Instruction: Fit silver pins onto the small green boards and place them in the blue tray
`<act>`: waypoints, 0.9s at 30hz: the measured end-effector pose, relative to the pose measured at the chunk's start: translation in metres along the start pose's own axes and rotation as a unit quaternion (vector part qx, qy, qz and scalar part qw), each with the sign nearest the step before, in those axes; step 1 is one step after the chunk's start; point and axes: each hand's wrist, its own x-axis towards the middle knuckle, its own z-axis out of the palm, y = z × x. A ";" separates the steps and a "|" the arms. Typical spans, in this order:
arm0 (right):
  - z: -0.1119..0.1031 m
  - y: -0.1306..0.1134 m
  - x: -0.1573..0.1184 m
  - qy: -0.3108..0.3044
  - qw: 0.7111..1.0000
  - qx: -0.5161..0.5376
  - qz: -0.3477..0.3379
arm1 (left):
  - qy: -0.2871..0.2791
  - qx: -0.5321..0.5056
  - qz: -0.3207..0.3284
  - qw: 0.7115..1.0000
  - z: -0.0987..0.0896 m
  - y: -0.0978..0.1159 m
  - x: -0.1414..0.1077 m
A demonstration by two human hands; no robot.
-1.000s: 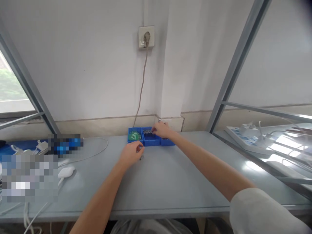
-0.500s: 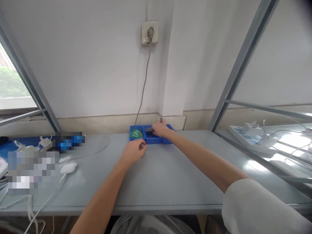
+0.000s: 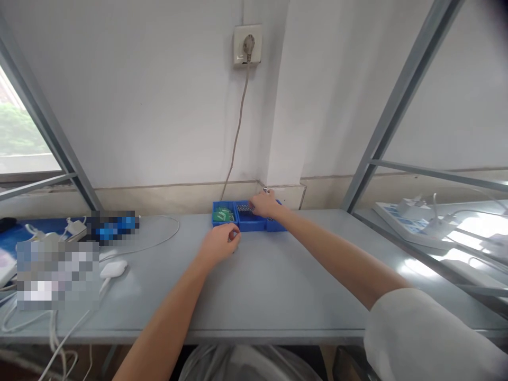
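My left hand (image 3: 220, 243) rests just above the table in front of the bins, thumb and fingers pinched together. A small part seems to be between them, too small and hidden to name. My right hand (image 3: 263, 204) reaches over the middle blue bin (image 3: 251, 226), fingers curled down; what the fingertips hold, if anything, is hidden. Small dark metallic pieces (image 3: 243, 208) show inside that bin. Green circuit boards (image 3: 223, 214) lie in the left blue bin (image 3: 224, 203). My right wrist partly covers the right blue bin (image 3: 274, 226).
A wall socket (image 3: 247, 45) with a plugged cable hangs above the bins. At the left lie a white charger (image 3: 114, 269), cables and a blurred-out patch. Grey metal frame posts (image 3: 397, 114) stand at both sides. A white power strip (image 3: 413, 227) lies beyond the right post.
The view has shifted slightly. My right hand stays over the bins, moved only a little. My left hand remains pinched, with less of the small part showing.
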 end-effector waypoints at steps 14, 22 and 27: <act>0.014 0.009 0.007 0.000 0.999 0.013 0.049 | -0.006 0.008 -0.001 1.000 0.002 -0.001 -0.001; 0.003 0.009 0.006 0.013 0.997 0.054 0.060 | -0.026 0.011 -0.009 1.000 0.001 0.002 -0.002; -0.015 0.002 -0.016 0.100 0.981 0.140 0.088 | -0.049 0.051 -0.045 0.996 -0.001 0.003 -0.004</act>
